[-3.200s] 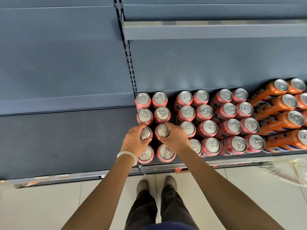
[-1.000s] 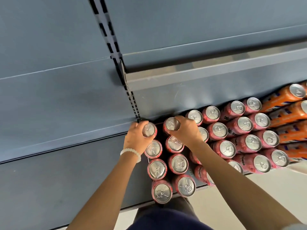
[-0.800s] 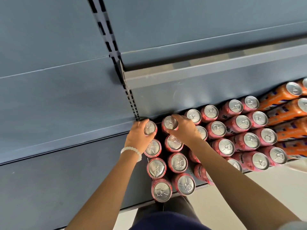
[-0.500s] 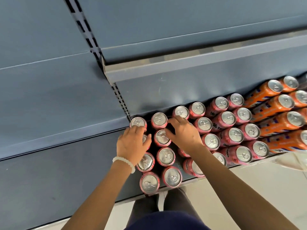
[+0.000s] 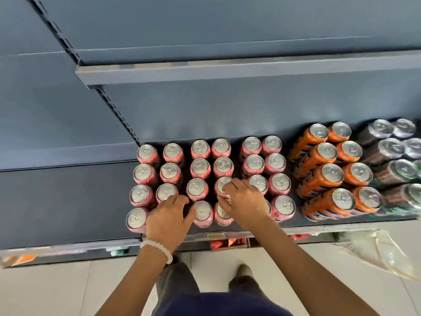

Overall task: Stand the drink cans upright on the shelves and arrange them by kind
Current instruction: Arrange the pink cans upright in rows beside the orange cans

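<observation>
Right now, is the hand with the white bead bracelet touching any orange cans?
Apart. The head view shows the left hand over the pink cans, with columns of pink cans between it and the orange cans.

Dark blue-grey metal shelving (image 5: 68, 201) fills the view, with a slotted upright (image 5: 118, 117) running diagonally up its back panel. Below the shelving lies a pale tiled floor (image 5: 57, 290), evenly lit. A crumpled clear plastic sheet (image 5: 385, 254) rests on the floor, right of the upright.

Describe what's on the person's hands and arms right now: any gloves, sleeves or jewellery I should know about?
No gloves: both the left hand and the right hand are bare, and both forearms show no sleeves in view. The only item worn is a bracelet of round white beads circling the left wrist. No rings or watch are visible.
</observation>
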